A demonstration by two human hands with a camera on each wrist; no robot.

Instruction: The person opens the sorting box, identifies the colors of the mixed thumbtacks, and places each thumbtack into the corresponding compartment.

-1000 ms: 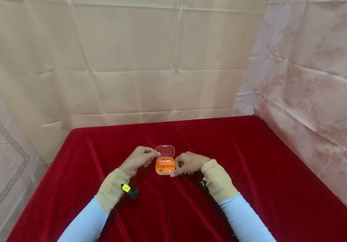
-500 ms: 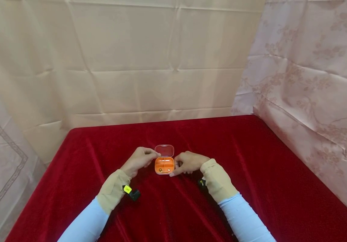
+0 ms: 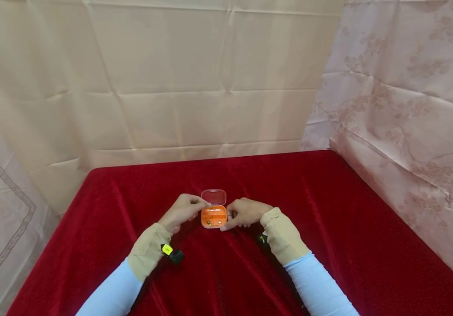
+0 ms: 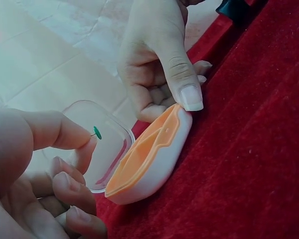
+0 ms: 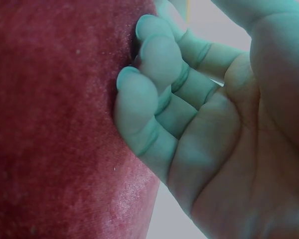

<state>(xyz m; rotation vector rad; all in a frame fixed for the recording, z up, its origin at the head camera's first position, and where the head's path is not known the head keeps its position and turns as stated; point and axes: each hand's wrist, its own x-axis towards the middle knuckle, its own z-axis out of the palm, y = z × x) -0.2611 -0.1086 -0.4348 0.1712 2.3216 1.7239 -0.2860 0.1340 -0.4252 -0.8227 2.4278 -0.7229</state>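
Observation:
A small orange pill box with a white outer shell and divided compartments sits on the red cloth, its clear lid swung back. My left hand is at the box's far left, pinching a green stud earring with a thin metal post between thumb and forefinger. The earring is above the compartments in the left wrist view. My right hand grips the right side of the box, thumb at the near corner. Tiny gold-coloured pieces lie in the near compartments, too small to identify.
Red velvet cloth covers the table, with soft folds in it. A beige curtain hangs behind the far edge, and a patterned pink one stands along the right.
My left fingertips have shifted slightly right and nearer, from beside the lid to the box's far rim. My right hand keeps its grip on the box.

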